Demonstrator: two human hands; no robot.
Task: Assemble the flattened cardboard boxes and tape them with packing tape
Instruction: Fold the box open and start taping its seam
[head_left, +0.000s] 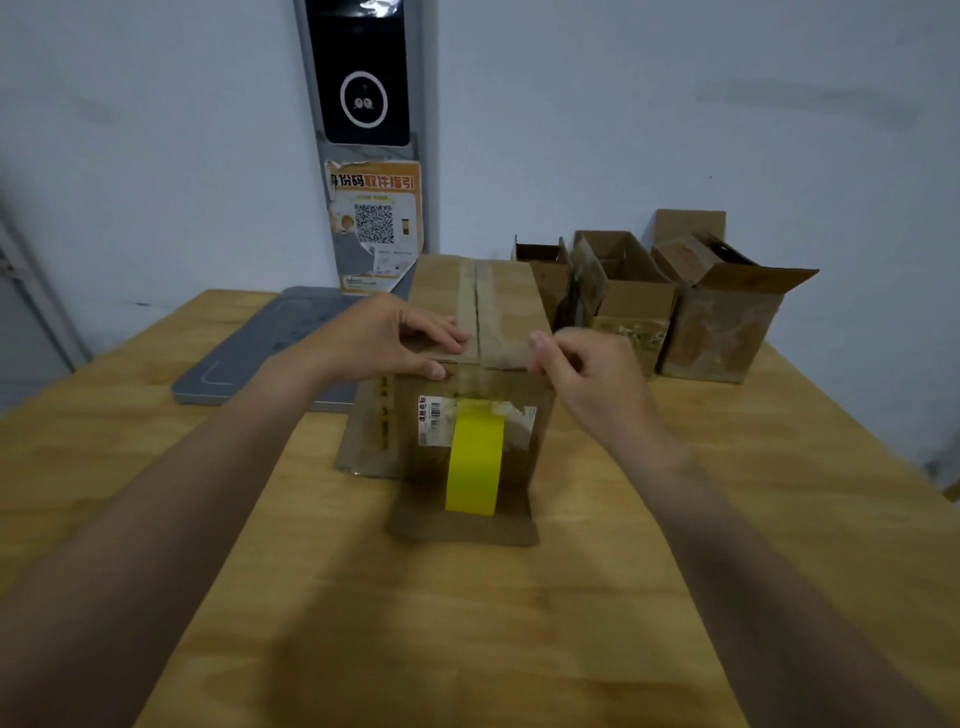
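Wooden table (363, 623) is carrying all items under inspection. A grey flat tray (260, 353) is lying at the far left of the table, against the wall. The cardboard box (441, 291) is standing mid-table with its top flaps folded shut and meeting at a central seam; a loose flap is lying flat on the table at its near base.

Three open boxes (727, 322) are standing in a row at the far right, near the wall and just beside the main box.

The left hand (384, 335) is pressing flat on the left top flap, fingers straight and together, thumb hooking over the near edge. The right hand (587, 374) is sitting at the near right corner of the top, fingers curled; blur is preventing any finding on whether it is pinching anything.

The yellow tape roll (475, 462) is sitting upright against the near face, below the seam; whether it is hanging or standing cannot be told.

A white barcode label (431, 421) is sticking to that face, just left of the roll.
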